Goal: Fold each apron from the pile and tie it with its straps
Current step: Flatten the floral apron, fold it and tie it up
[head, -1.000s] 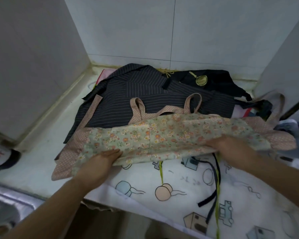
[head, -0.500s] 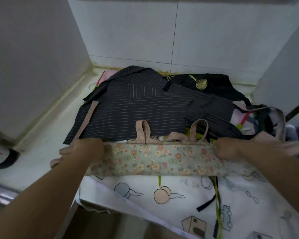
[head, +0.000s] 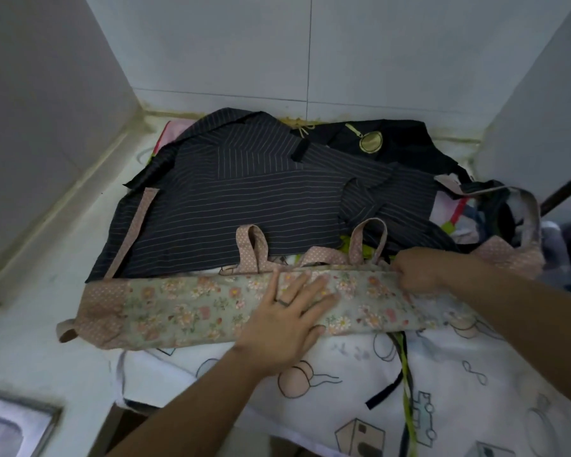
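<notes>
Left hand (head: 287, 311) now spread flat, pressing mid-band; right hand (head: 416, 272) fisted on the top edge. Floral apron (head: 185, 308) lies as a long strip over cartoon-print cloth (head: 343, 384), its left end released a moment ago. Lengthwise fold probably set; tying pending. Pinstriped apron (head: 244, 199) behind.

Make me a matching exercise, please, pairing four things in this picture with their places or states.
1 left hand
2 right hand
3 dark pinstriped apron
4 white cartoon-print cloth

A behind the folded floral apron
B pressed flat on the floral apron
C under the floral apron's near edge
D gripping the floral apron's far edge

Pairs: 1-B; 2-D; 3-A; 4-C
</notes>
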`<action>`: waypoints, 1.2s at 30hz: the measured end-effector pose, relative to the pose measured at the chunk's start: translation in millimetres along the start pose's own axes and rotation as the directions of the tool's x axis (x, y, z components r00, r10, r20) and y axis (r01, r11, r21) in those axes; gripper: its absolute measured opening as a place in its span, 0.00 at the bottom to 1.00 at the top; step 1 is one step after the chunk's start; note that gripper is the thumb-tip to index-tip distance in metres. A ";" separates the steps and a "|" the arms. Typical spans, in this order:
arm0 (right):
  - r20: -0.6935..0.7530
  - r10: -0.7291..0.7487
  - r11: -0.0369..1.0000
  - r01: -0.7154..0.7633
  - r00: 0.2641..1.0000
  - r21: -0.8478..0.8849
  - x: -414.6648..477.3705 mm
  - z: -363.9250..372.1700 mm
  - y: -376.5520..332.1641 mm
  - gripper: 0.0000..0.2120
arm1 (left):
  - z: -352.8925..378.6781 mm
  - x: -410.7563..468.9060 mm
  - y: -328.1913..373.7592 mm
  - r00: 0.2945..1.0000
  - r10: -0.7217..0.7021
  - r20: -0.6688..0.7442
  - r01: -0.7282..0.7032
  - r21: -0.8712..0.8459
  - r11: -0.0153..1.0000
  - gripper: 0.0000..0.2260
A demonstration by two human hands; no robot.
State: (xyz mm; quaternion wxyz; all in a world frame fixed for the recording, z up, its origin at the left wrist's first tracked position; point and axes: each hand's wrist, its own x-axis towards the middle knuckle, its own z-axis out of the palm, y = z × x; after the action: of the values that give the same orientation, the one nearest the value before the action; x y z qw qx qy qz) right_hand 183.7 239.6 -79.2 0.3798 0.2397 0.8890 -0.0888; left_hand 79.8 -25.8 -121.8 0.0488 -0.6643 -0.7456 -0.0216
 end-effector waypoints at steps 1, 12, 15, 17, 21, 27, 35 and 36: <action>-0.139 -0.007 0.990 -0.013 0.990 -0.139 -4.5 2.2 2.8 0.15 | 7.8 1.3 -0.8 0.997 -0.060 0.058 0.060 0.004 0.998 0.24; -0.406 0.120 0.990 -0.080 0.906 0.113 -16.5 35.6 86.7 0.28 | 28.1 0.9 1.5 0.944 -0.298 0.140 0.307 -0.049 0.950 0.27; -0.533 0.119 0.993 -0.106 0.837 0.055 3.2 58.1 93.2 0.24 | 28.3 2.2 3.2 0.934 -0.324 0.151 0.333 -0.038 0.942 0.27; -0.715 0.053 0.999 -0.040 0.697 0.036 5.0 74.6 91.9 0.22 | 28.6 4.3 4.2 0.932 -0.325 0.159 0.332 -0.018 0.943 0.27; -0.907 0.080 0.991 0.064 0.415 0.117 1.2 66.3 83.4 0.14 | 29.4 6.0 4.2 0.927 -0.331 0.175 0.335 0.005 0.942 0.27; -0.777 -0.521 0.769 0.590 0.353 -0.247 -25.8 60.4 -33.6 0.17 | 29.5 7.4 6.4 0.912 -0.349 0.214 0.359 -0.007 0.933 0.28; -0.591 -0.587 0.802 0.494 0.553 -0.335 -1.0 90.1 -55.9 0.29 | 15.5 -38.6 -24.9 0.753 -0.638 0.160 0.651 -0.038 0.758 0.29; -0.593 -0.586 0.803 0.496 0.553 -0.331 0.0 91.0 -55.6 0.29 | 16.0 -52.6 -35.8 0.702 -0.692 0.172 0.707 -0.052 0.705 0.29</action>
State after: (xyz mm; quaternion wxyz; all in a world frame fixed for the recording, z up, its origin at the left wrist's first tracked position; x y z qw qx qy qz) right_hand 213.9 160.4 -143.9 0.0023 -0.0548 0.9971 -0.0534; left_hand 49.5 -80.4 -141.9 -0.0533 -0.3325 -0.9410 -0.0344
